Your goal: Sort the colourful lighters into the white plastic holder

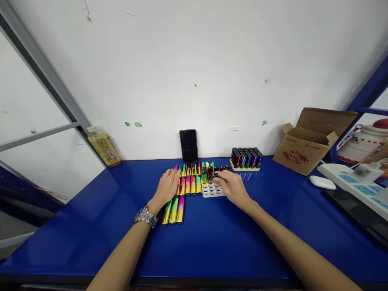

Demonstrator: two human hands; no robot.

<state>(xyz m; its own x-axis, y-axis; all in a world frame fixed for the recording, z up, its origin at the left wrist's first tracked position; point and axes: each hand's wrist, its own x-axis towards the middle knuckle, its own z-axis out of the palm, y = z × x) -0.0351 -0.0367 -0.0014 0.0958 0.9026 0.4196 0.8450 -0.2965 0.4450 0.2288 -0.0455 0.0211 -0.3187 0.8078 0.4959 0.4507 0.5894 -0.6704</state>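
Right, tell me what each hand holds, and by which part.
The right hand grips a dark-capped tube by its top end, partly hidden, over the white tray. The left hand only rests on the rainbow tubes; it holds nothing.

White wall [194,68], blue tbl [75,238], grey metal frame [39,60] on L.

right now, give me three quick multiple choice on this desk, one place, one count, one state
1. Where is the black phone?
a) on the floor
b) leaning against the white wall
c) in a drawer

2. How many rainbow tubes lie in the group nearest the person?
a) two
b) five
c) three

3. How does the cardboard box stand?
a) flaps open
b) taped shut
c) upside down

1: b, its back rests upright on the wall.
2: c, three lie side by side.
3: a, the raised flaps show its inside.
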